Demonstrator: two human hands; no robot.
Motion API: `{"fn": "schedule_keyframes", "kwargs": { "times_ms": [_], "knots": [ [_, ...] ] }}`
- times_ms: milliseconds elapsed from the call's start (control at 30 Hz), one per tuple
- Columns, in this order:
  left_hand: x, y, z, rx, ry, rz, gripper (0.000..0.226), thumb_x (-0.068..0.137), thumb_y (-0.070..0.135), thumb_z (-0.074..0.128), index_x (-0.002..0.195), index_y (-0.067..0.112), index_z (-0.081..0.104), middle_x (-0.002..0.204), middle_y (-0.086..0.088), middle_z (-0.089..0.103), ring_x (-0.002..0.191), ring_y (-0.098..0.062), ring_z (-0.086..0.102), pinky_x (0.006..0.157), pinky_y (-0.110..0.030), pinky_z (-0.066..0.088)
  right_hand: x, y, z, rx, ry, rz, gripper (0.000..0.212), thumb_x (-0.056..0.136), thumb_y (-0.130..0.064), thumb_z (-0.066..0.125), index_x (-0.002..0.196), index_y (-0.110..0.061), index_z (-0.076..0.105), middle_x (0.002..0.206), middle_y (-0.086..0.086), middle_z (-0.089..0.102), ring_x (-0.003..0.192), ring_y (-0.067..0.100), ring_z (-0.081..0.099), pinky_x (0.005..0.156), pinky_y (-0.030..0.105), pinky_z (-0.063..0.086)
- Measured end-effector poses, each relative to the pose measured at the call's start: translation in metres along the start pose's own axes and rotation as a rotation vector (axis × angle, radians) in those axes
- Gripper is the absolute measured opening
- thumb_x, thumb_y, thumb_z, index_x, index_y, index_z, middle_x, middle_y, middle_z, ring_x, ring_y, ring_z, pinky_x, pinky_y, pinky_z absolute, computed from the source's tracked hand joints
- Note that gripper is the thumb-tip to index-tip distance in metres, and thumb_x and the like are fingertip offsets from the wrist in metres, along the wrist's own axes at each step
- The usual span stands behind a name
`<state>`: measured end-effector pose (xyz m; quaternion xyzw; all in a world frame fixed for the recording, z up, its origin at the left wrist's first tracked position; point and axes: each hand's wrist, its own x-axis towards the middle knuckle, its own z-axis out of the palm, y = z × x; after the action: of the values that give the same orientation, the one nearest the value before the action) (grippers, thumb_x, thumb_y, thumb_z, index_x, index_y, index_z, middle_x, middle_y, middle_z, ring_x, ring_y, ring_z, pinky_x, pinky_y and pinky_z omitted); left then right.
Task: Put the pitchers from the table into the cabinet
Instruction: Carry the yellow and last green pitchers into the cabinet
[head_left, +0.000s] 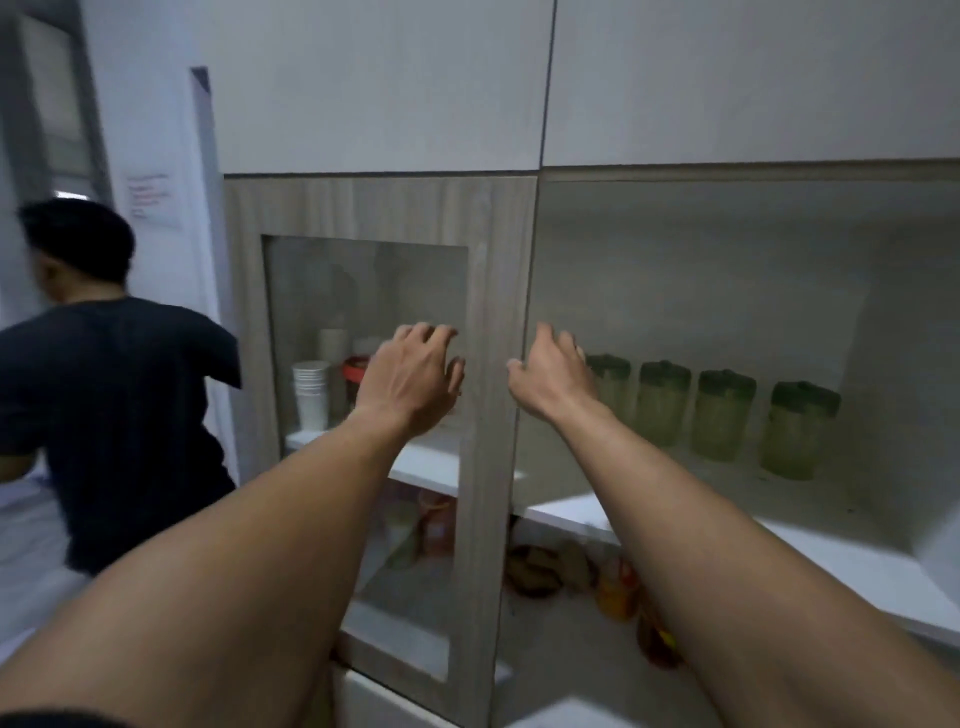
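Four seemingly empty pitchers (719, 413) in cabinet (727, 249)

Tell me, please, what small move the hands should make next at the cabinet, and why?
Probably draw both hands back from the cabinet. Four green-lidded pitchers already stand in a row on the open right shelf, the right hand is empty beside the leftmost one, and the left hand, also empty, hovers at the glass-paned door.
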<state>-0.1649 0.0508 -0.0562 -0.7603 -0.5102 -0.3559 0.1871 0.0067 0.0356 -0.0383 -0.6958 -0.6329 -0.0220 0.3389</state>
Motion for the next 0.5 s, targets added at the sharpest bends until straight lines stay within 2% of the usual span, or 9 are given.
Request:
{"fn": "schedule_keyframes", "kwargs": {
  "times_ms": [233, 500],
  "knots": [
    [-0.092, -0.111, -0.1, 0.182, 0.016, -0.232, 0.049, 0.099, 0.042, 0.04, 0.137, 0.013, 0.048, 0.136, -0.01, 0.054, 0.127, -0.028, 0.046, 0.103, -0.04, 0.039, -0.061, -0.13, 0.044, 0.116, -0.111, -0.212, 0.06, 0.095, -0.034, 0.052, 0.148, -0.01, 0.037, 0.148, 0.021, 0.044, 0.141, 0.039, 0.037, 0.113, 0.053, 0.037],
    [-0.213, -0.213, -0.186, 0.346, 0.02, -0.516, 0.048, 0.098, 0.039, 0.042, 0.138, 0.013, 0.049, 0.135, -0.009, 0.054, 0.128, -0.028, 0.044, 0.105, -0.04, 0.036, -0.143, -0.265, 0.11, 0.245, -0.275, -0.438, 0.057, 0.094, -0.033, 0.052, 0.145, -0.01, 0.04, 0.145, 0.021, 0.046, 0.135, 0.04, 0.042, 0.108, 0.052, 0.041]
  ]
}}
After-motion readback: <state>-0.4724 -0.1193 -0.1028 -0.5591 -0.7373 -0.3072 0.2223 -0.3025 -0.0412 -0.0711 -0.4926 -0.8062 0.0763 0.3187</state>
